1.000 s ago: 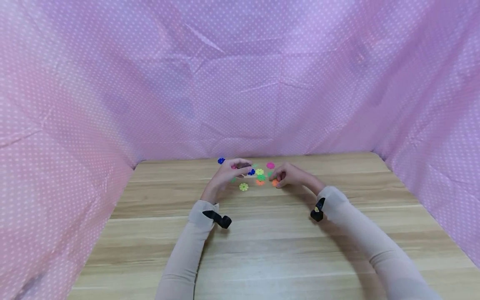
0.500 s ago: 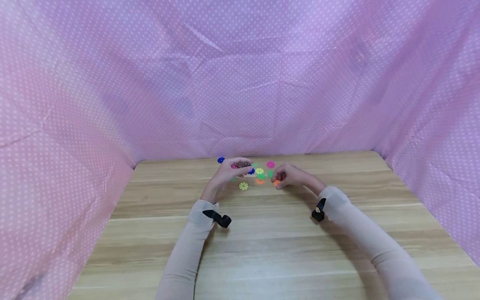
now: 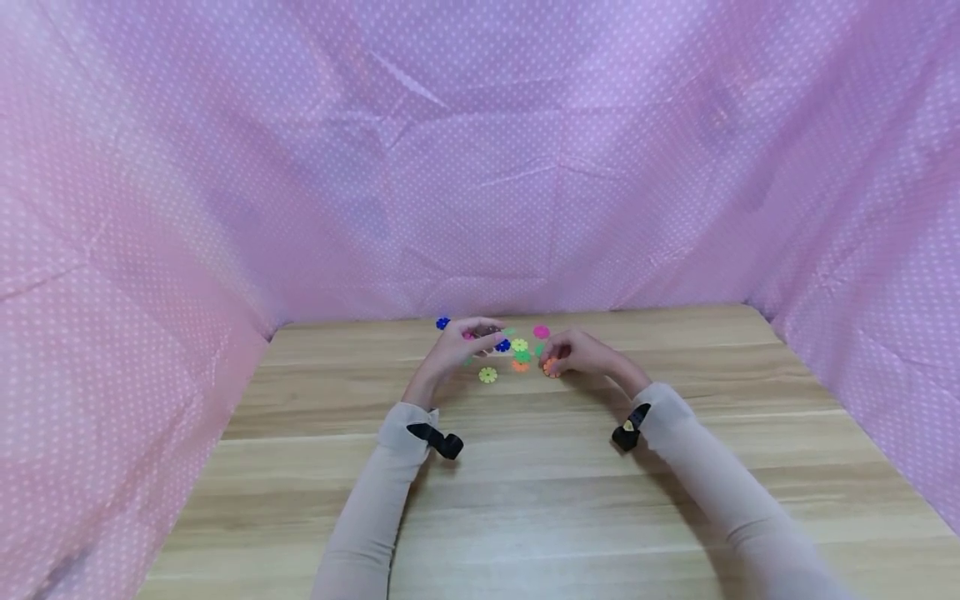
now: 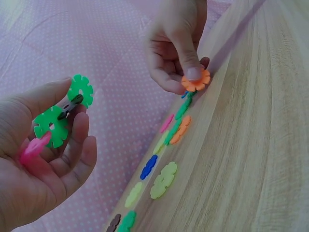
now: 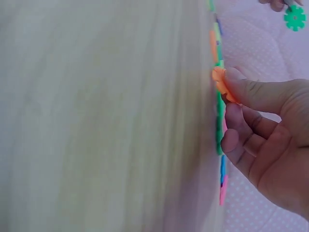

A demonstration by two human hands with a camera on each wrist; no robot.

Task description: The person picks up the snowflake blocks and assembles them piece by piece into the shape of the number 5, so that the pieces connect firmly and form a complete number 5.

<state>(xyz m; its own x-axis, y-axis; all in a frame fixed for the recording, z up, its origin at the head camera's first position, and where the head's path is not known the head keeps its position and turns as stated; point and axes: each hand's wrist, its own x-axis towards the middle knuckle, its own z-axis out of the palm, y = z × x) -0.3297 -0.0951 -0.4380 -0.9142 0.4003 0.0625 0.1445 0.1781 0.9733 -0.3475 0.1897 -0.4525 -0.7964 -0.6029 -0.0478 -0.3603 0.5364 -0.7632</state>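
My left hand [image 3: 459, 343] holds a small chain of interlocked flower-shaped plastic discs. In the left wrist view the chain shows a green disc [image 4: 57, 136], a dark disc [image 4: 71, 106] seen edge-on, another green disc [image 4: 81, 90] at its far end, and a pink disc [image 4: 35, 149] against the palm. To the right, my right hand [image 3: 583, 352] pinches an orange flower disc [image 5: 222, 85] between thumb and fingers, close over the table. The two hands are apart, with loose discs between them.
Loose flower discs lie on the wooden table [image 3: 495, 517] near its far edge: yellow [image 3: 487, 376], blue [image 3: 443, 322], pink [image 3: 541, 332], green [image 3: 522, 357] and orange [image 3: 520, 367] among them. A pink dotted cloth [image 3: 480, 208] stands as a wall behind and on both sides.
The orange disc, partly hidden under my right fingers before, now shows more fully in their pinch. My right wrist has turned slightly inward. The left hand stays in place with its chain.
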